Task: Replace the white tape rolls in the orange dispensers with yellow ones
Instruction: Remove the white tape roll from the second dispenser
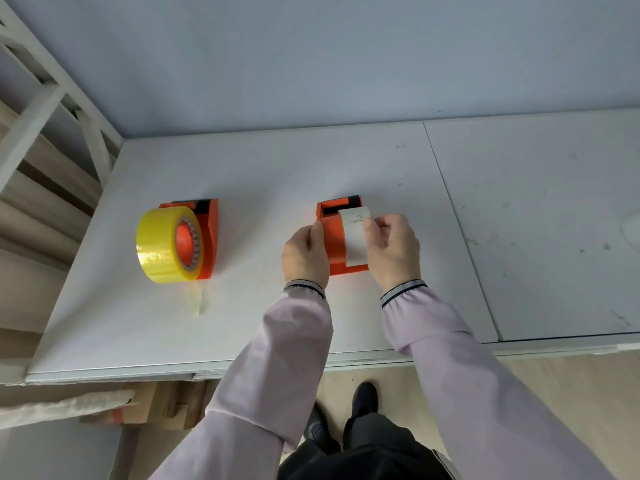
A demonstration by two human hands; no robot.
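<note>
White tape roll pinched by right hand; left hand grips its orange dispenser on the table.

Two orange dispensers — one yellow tape roll, one white tape roll — and two hands.

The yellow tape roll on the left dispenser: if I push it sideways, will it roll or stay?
The yellow tape roll probably stays: it sits on the orange hub of the left dispenser. Its loose tail lies on the table and may stick. It looks full, so likely fairly heavy.
</note>
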